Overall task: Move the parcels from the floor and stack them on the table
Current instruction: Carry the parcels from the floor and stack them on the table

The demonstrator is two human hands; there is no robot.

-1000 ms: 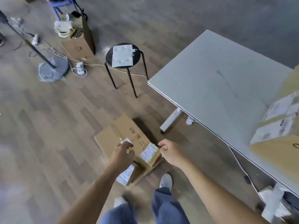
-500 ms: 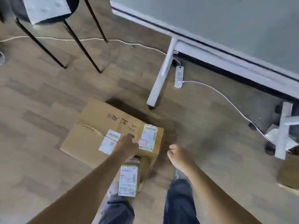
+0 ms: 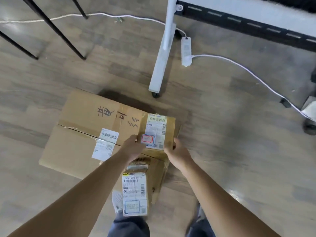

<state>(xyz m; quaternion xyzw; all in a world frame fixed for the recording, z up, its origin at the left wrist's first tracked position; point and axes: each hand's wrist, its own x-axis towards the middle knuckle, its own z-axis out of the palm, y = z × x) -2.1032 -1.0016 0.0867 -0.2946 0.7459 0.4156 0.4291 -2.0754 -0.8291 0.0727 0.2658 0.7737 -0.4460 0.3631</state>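
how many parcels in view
3: large flat box on the floor; small box at its right end, between left hand and right hand; labelled parcel nearest the camera. More may be hidden.

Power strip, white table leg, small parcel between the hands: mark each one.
power strip (image 3: 186, 51), head view, middle of its white body.
white table leg (image 3: 162, 57), head view, midway down the leg.
small parcel (image 3: 156, 129), head view, on its top shipping label.
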